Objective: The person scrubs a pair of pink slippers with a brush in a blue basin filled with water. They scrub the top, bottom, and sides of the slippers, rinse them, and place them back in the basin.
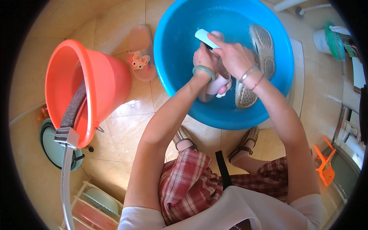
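Observation:
A big blue basin (180, 88) with water stands on the tiled floor in front of me. My left hand (205, 58), with a green bangle at the wrist, grips a pale pink shoe (217, 85) over the basin. My right hand (233, 53) holds a light blue brush (204, 37) against that shoe. A second shoe (263, 42) lies sole up in the water at the right, and another patterned sole (244, 96) shows under my right wrist.
An orange bucket (100, 80) with a mop in it stands at the left. A pink slipper (140, 53) lies between bucket and basin. A white container with a green lid (328, 40) is at the far right, an orange stool (324, 164) at the lower right.

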Demonstrator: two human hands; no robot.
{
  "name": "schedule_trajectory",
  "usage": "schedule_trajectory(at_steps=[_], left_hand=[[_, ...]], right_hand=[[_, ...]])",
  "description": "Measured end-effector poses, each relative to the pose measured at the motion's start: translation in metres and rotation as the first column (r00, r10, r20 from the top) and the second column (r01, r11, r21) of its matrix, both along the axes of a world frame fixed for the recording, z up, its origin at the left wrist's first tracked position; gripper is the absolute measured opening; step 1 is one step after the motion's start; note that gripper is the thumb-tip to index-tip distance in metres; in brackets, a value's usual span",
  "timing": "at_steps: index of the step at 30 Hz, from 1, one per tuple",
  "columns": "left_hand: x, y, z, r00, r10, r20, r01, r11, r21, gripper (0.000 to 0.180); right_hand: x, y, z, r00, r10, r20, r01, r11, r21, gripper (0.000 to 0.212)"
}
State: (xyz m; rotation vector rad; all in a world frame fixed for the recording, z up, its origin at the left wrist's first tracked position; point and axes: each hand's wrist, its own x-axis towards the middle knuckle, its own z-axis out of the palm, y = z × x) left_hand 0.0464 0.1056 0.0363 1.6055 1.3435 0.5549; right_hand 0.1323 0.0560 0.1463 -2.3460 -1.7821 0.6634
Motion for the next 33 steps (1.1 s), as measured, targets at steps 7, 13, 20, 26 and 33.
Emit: schedule_trajectory(at_steps=[7,13,20,26,33], left_hand=[[-0.013,0.009,0.014,0.984,0.031,0.176,-0.030,1.000,-0.005,0.041],[-0.029,-0.010,0.059,0.817,-0.227,0.530,0.183,0.974,0.135,0.050],[-0.060,0.009,0.074,0.714,-0.247,0.655,0.511,0.823,-0.247,0.060],[-0.067,0.011,0.083,0.707,-0.401,0.583,0.602,0.774,-0.197,0.053],[-0.060,-0.002,0.062,0.733,-0.516,0.444,0.568,0.823,0.019,0.039]], right_hand=[[0.008,0.021,-0.003,0.991,-0.072,-0.111,0.075,0.997,0.016,0.039],[0.118,-0.008,-0.005,0.961,0.070,-0.267,0.057,0.897,0.439,0.042],[0.086,-0.071,0.037,0.811,0.132,-0.570,0.013,0.970,0.244,0.050],[0.064,-0.071,0.028,0.842,0.293,-0.452,-0.109,0.914,0.390,0.051],[0.038,-0.058,0.053,0.883,0.458,0.101,-0.462,0.814,0.351,0.052]])
